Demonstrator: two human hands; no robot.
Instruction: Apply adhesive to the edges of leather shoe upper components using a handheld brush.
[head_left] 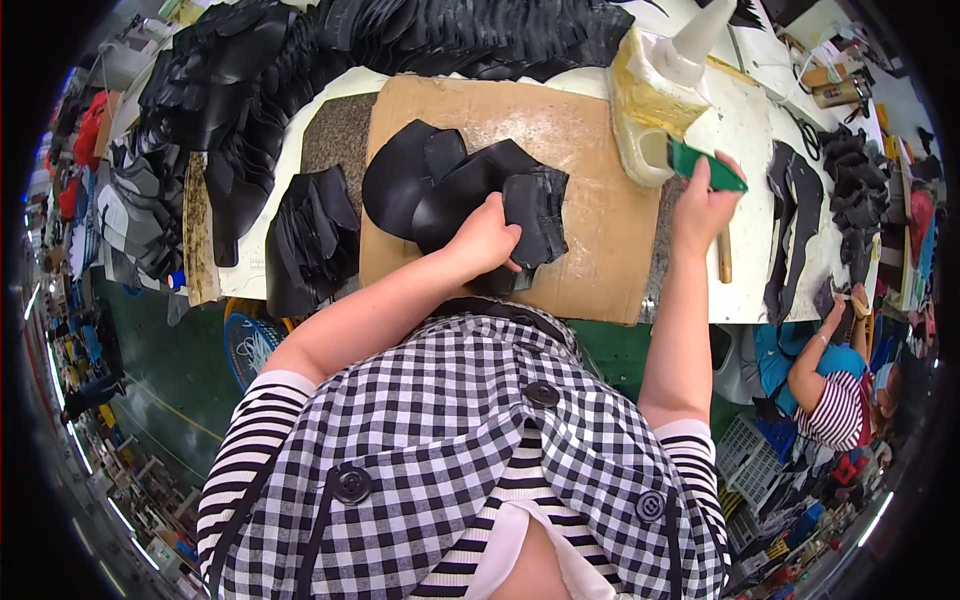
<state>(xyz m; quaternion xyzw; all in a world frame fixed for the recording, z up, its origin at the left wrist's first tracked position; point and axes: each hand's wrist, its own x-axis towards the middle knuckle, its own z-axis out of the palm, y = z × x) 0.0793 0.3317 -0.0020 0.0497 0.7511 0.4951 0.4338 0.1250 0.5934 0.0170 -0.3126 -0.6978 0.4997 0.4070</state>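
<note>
My left hand point(485, 236) is closed on the edge of a small stack of black leather-like cut pieces point(537, 215), thumb below and fingers along the side. Beside it, larger rounded black pieces point(405, 185) overlap on a brown cardboard sheet point(600, 265). Farther right, my right hand point(706, 205) grips a flat green scraper point(705, 168). The scraper's left end is at the round mouth of a glue-crusted white and yellow container point(650, 95), which has a pale cone-shaped top. Whether the scraper dips inside cannot be made out.
Piles of black cut pieces point(470, 38) line the far side of the white table point(735, 290). Another stack point(312, 235) lies left of the cardboard. A wooden handle point(725, 255) is near my right hand; scissors point(806, 137) lie farther right. Another person point(835, 390) works at right.
</note>
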